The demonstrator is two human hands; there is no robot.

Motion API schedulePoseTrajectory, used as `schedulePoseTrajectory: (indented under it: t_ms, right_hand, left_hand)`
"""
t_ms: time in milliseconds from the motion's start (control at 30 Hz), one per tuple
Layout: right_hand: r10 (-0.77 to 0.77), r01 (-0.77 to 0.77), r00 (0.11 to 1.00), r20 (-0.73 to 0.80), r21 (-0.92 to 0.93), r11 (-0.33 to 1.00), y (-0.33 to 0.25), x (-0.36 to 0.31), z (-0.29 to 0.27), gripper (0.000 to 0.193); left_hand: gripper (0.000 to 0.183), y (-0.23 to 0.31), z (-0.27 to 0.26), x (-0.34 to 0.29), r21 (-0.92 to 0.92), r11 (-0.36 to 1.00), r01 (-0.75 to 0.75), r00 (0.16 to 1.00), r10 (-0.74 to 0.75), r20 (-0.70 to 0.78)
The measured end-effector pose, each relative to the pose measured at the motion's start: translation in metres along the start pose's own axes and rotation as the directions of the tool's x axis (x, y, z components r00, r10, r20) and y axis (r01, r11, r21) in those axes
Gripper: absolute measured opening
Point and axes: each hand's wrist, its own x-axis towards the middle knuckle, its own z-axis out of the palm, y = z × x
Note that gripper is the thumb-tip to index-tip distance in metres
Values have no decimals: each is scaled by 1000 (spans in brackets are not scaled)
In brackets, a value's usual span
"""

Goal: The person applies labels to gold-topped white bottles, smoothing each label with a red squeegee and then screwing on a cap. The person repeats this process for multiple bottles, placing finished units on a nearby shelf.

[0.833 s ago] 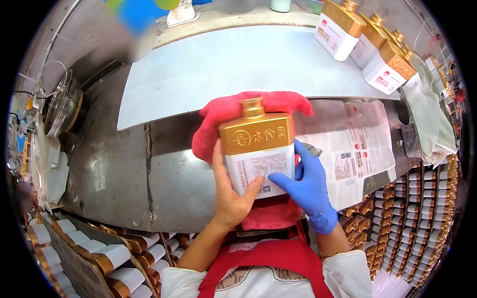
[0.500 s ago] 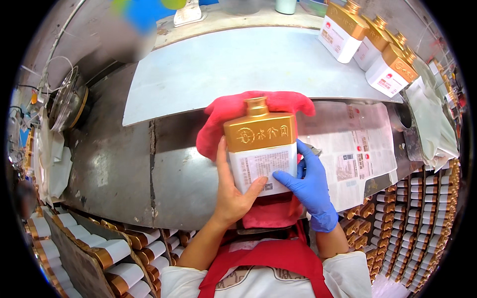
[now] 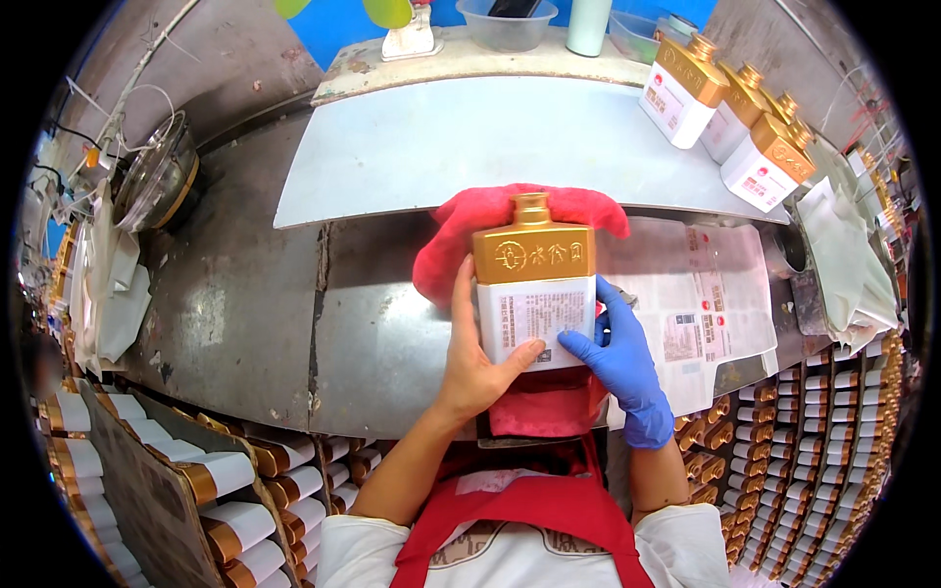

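A flat rectangular bottle [image 3: 535, 294] stands upright between my hands, gold at the shoulder and neck, white below with small print. My bare left hand [image 3: 478, 361] wraps its left side, the thumb pressed on the lower front. On the right side, my blue-gloved right hand [image 3: 621, 358] grips it, thumb at the lower right corner of the print. Both sets of fingers partly vanish behind the bottle. A red cloth [image 3: 453, 245] lies behind and under it. Just right of my gloved hand are translucent printed sheets [image 3: 730, 294] on the metal table.
Several finished gold-and-white bottles [image 3: 767, 165] stand at the far right of a pale board [image 3: 441, 137]. Racks of similar bottles fill the lower left [image 3: 235, 475] and lower right [image 3: 814, 431]. A round glass lid [image 3: 152, 181] leans at the left; a clear bowl [image 3: 507, 27] sits at the back.
My view has shifted, showing more of the back of the table. The bottle stays in both hands and now faces me more squarely, less tilted.
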Motion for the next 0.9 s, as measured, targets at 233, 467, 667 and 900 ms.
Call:
schedulePoseTrajectory:
  t_ms: [233, 467, 667, 900]
  right_hand:
    - [32, -38, 998, -48, -133, 990, -7, 12, 2, 67]
    - [60, -63, 988, -142, -19, 998, -4, 17, 8, 58]
    - [78, -92, 984, -161, -83, 992, -7, 19, 8, 56]
    - [81, -85, 988, -131, -27, 996, -8, 19, 7, 56]
  left_hand:
    - [83, 0, 1, 8, 49, 998, -26, 997, 30, -70]
    - [73, -18, -3, 7, 285, 953, -100, 990, 125, -71]
    - [71, -13, 2, 8, 256, 962, -93, 987, 123, -105]
    - [71, -11, 1, 14, 293, 955, -42, 984, 91, -156]
